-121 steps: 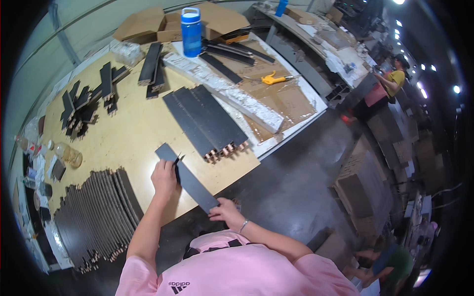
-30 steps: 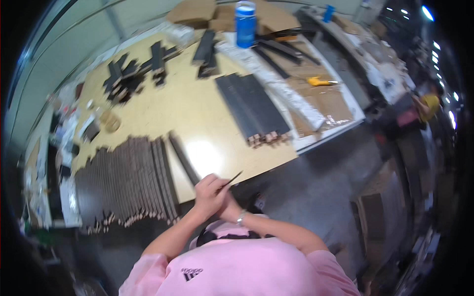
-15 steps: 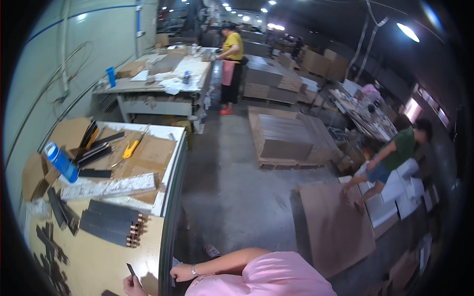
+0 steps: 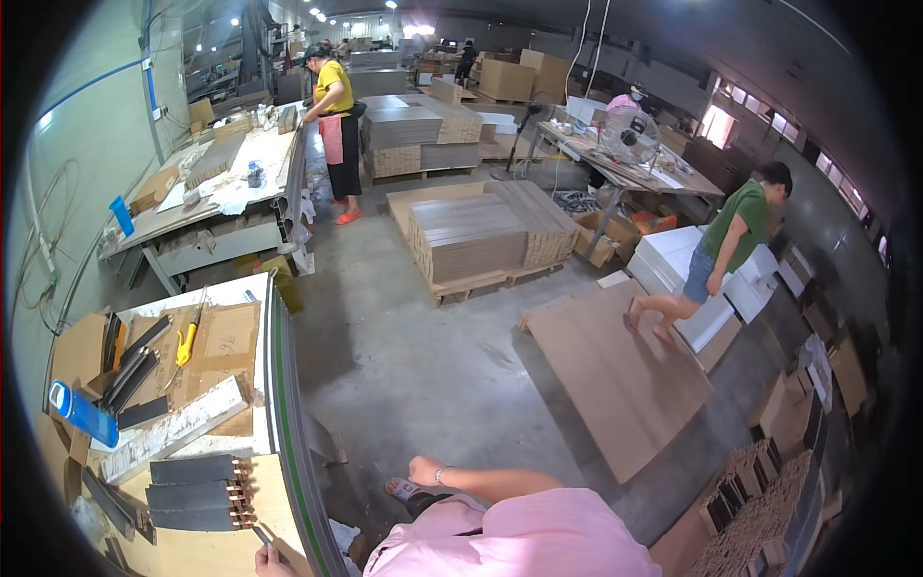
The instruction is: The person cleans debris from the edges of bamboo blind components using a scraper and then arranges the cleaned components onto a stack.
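Observation:
My left hand (image 4: 272, 562) is at the table's near edge, only partly in view. Its fingers pinch a narrow dark strip (image 4: 261, 535), whose tip lies close to a row of dark flat strips (image 4: 190, 495) with copper-coloured ends. My right hand (image 4: 423, 470), a band at its wrist, is away from the table, over my lap and the floor. Its fingers are curled closed, and nothing shows in them. Beyond the row lie a white paint-smeared board (image 4: 178, 430), a blue bottle (image 4: 85, 415) and a yellow-handled tool (image 4: 187, 341) on cardboard.
More dark strips (image 4: 120, 505) lie on the table's left side. A brown sheet (image 4: 615, 375) lies on the floor, with a person in green (image 4: 742, 229) stepping on it. Stacked panels (image 4: 481, 240) stand on a pallet. A person in yellow (image 4: 333, 91) works at another table.
The view has swung to the right. My right hand has left the table edge and moved over my lap. My left hand still holds the strip, now nearer the row.

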Available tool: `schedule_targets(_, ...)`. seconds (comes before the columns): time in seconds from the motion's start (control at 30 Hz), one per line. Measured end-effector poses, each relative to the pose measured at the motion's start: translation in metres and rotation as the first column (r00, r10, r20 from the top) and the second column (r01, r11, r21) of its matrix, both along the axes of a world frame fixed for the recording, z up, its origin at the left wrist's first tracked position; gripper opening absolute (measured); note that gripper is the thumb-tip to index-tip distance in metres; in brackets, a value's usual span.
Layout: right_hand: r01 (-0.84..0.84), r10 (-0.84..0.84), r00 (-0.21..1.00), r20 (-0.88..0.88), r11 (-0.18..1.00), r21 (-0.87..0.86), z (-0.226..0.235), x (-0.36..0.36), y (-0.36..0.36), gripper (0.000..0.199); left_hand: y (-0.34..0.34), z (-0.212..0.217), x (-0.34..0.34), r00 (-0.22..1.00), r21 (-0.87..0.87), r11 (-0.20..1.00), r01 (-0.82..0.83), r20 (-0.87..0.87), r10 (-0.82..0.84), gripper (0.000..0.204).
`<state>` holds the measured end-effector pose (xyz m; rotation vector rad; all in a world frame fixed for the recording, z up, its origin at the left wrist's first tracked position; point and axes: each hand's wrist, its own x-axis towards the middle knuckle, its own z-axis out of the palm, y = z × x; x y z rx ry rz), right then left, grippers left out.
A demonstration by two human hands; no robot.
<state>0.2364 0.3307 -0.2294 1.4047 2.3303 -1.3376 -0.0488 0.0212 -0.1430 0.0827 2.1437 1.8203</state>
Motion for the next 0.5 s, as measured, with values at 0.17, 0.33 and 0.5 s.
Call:
schedule_targets(0.17, 0.029, -0.01, 0.981, -0.194, 0.995, 0.094, 0.016, -0.06, -0.005, 0.018, -0.003, 0.012, 0.005, 0.992, 0.121, 0.989, -0.081, 0.104, 0.068, 0.02)
schedule_targets(0.33, -0.011, 0.129, 0.884, -0.449, 0.967, 0.256, 0.109, -0.131, -0.002, 0.015, -0.007, 0.0, 0.008, 0.994, 0.062, 0.996, -0.068, -0.086, 0.073, 0.001)
schedule_targets(0.5, 0.022, 0.143, 0.785, -0.603, 0.966, 0.258, 0.151, -0.197, 0.01, 0.016, 0.014, 0.032, 0.023, 0.995, 0.083, 0.992, -0.1, 0.008, 0.099, 0.009)
